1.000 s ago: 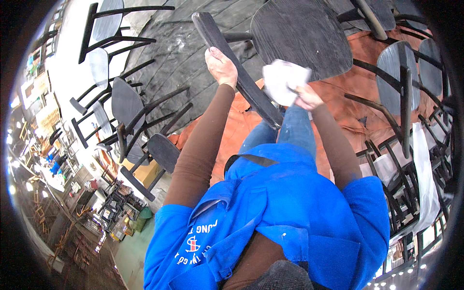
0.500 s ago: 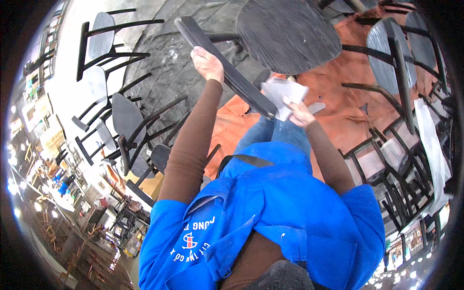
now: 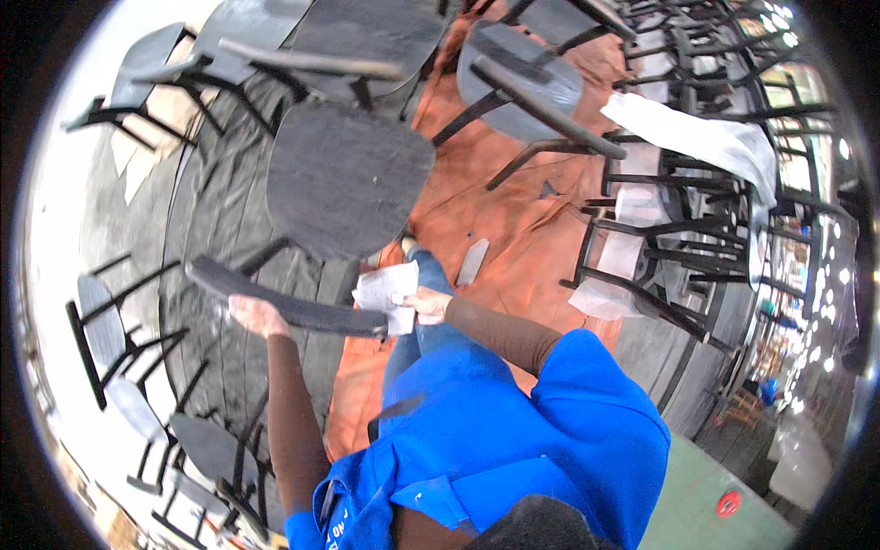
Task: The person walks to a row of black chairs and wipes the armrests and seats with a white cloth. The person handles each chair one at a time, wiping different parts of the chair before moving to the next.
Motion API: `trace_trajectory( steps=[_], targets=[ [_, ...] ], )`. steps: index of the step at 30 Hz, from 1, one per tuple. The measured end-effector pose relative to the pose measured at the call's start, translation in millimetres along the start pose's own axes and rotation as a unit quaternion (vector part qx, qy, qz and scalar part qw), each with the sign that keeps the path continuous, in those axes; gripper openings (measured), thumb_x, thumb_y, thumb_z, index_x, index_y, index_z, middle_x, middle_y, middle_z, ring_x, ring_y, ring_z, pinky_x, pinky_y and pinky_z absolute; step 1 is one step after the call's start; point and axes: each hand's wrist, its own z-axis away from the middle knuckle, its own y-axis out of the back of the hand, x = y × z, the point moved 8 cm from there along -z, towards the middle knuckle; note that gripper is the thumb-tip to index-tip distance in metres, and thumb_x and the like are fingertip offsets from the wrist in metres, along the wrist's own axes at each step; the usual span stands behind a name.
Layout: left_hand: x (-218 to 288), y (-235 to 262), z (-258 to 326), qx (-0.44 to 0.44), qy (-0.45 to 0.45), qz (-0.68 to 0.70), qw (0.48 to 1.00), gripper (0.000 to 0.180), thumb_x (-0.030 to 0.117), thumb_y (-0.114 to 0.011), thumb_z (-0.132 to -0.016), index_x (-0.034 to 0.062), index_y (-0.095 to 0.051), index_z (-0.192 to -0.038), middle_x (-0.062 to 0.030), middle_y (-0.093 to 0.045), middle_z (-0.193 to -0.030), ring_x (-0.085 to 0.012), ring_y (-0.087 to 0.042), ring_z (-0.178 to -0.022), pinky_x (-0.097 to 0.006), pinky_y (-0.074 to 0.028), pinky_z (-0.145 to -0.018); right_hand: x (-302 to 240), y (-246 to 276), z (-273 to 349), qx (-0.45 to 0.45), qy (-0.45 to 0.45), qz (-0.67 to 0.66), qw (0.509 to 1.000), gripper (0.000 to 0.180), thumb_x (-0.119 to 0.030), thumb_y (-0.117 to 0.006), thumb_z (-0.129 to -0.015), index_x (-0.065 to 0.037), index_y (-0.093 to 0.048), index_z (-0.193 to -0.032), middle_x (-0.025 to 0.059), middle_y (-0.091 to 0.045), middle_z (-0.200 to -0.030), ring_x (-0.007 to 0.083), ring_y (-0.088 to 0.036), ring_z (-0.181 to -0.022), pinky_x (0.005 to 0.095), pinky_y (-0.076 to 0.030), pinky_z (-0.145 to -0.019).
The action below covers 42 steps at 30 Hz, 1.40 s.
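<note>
Right in front of me is a black chair with a broad rounded seat [image 3: 350,179] and a curved backrest rail [image 3: 291,305] on the side nearest me. My left hand [image 3: 257,315] is closed on the rail's near edge, left of its middle. At the rail's right end, my right hand [image 3: 428,305] pinches a crumpled white sheet [image 3: 389,291], paper or cloth, I cannot tell which. The sheet lies close beside the rail end; whether it touches is unclear. The chair's legs are mostly hidden under the seat.
Another black chair [image 3: 522,82] stands ahead to the right, and several more line the left. Stacked black chairs [image 3: 678,247] fill the right side, with a white wrapping sheet [image 3: 692,133] draped over some. Orange sheeting [image 3: 495,238] and dark sheeting [image 3: 220,220] cover the floor.
The view has swung to the right, so chair and hands appear further left and the stacked chairs come further in. Both hands keep their holds; the sheet remains by the rail's right end.
</note>
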Motion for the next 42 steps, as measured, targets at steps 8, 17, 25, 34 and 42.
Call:
trace_trajectory(
  steps=[8,17,25,34,42],
  targets=[
    [29,12,10,0.022,0.104,0.034,0.994,0.061,0.043,-0.026,-0.097,-0.0088,-0.043,-0.123,-0.0300,-0.047,-0.124,-0.0418,-0.045,-0.115,-0.045,-0.036,-0.097,-21,-36,26,-0.119,0.072,-0.035,0.990,0.048,-0.023,-0.059,-0.089,-0.007,-0.043,-0.131,0.0057,-0.050,-0.130,0.0214,-0.049,-0.118,0.0419,-0.041,-0.099],
    [20,7,9,0.024,0.107,0.058,0.992,0.062,0.047,-0.025,-0.096,-0.0061,-0.043,-0.123,-0.0289,-0.048,-0.123,-0.0423,-0.048,-0.111,-0.045,-0.039,-0.093,-32,-45,12,-0.104,0.066,0.051,0.991,0.044,-0.021,-0.061,-0.087,-0.006,-0.046,-0.127,0.0075,-0.057,-0.119,0.0228,-0.056,-0.105,0.0454,-0.047,-0.090],
    [31,-6,16,0.121,-0.258,-0.182,0.941,0.030,0.017,-0.034,-0.094,-0.0031,-0.052,-0.109,-0.0190,-0.055,-0.113,-0.0331,-0.051,-0.106,-0.040,-0.040,-0.094,-128,39,74,0.015,0.119,-0.077,0.990,0.039,-0.006,-0.051,-0.088,-0.002,-0.044,-0.127,0.0141,-0.052,-0.126,0.0284,-0.050,-0.117,0.0465,-0.038,-0.102],
    [35,17,21,0.069,0.109,-0.011,0.992,0.048,0.036,-0.033,-0.097,-0.0053,-0.050,-0.114,-0.0299,-0.057,-0.104,-0.0452,-0.054,-0.100,-0.046,-0.043,-0.085,-194,-131,-136,-0.036,0.131,0.117,0.984,0.043,-0.016,-0.052,-0.093,-0.002,-0.039,-0.132,0.0115,-0.049,-0.129,0.0251,-0.048,-0.118,0.0428,-0.040,-0.100],
    [48,28,25,0.082,0.103,-0.042,0.990,0.044,0.031,-0.037,-0.096,-0.0049,-0.049,-0.118,-0.0286,-0.058,-0.105,-0.0438,-0.056,-0.096,-0.046,-0.045,-0.082,-133,-280,-297,-0.099,-0.031,0.204,0.973,0.036,-0.030,-0.047,-0.095,0.000,-0.052,-0.115,0.0105,-0.062,-0.106,0.0222,-0.061,-0.096,0.0381,-0.049,-0.084]
  ],
)
